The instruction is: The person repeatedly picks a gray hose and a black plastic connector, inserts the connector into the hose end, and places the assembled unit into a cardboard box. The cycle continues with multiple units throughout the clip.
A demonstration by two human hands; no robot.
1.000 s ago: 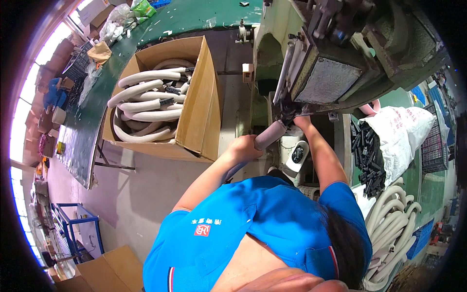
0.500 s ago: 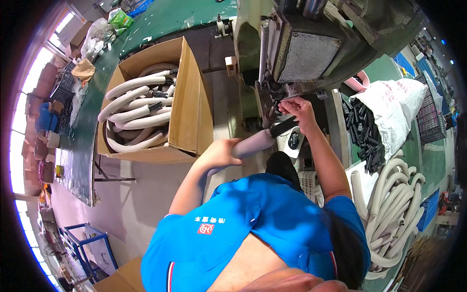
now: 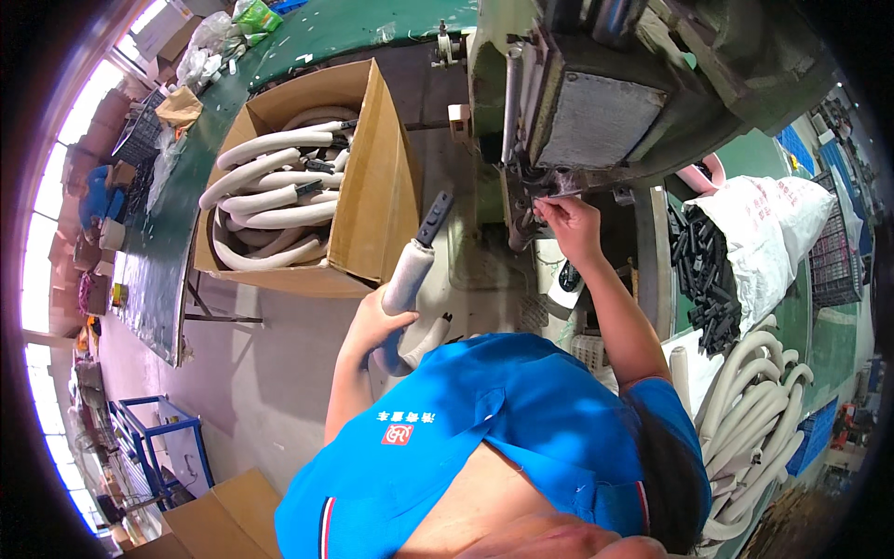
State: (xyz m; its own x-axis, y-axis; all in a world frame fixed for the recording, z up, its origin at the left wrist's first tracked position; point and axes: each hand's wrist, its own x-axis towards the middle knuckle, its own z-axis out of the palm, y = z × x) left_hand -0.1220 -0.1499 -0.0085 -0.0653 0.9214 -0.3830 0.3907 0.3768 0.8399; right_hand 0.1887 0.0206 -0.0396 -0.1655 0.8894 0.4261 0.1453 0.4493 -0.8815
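Note:
My left hand [image 3: 377,321] is wrapped round a bent tube [image 3: 408,275] with a pale grey foam-like sleeve. A flat black end piece [image 3: 434,220] with holes sticks out of its top, pointing up and away from me. The tube's other end curves back close to my blue shirt. At the lower part of a press-like machine [image 3: 601,121], my right hand [image 3: 573,226] has thumb and fingers pinched together. Whatever those fingers hold, if anything, is too small to make out.
Similar sleeved tubes fill a cardboard box [image 3: 386,177] at the left. On the right-hand green table lie a heap of black end pieces [image 3: 698,270], a white sack [image 3: 759,233] and a pile of pale tubes [image 3: 754,410]. A blue metal frame [image 3: 158,438] stands at lower left.
My left hand has drawn the tube left, away from the machine, and its black end has swung upward. My right hand stays at the machine, its fingers still pinched.

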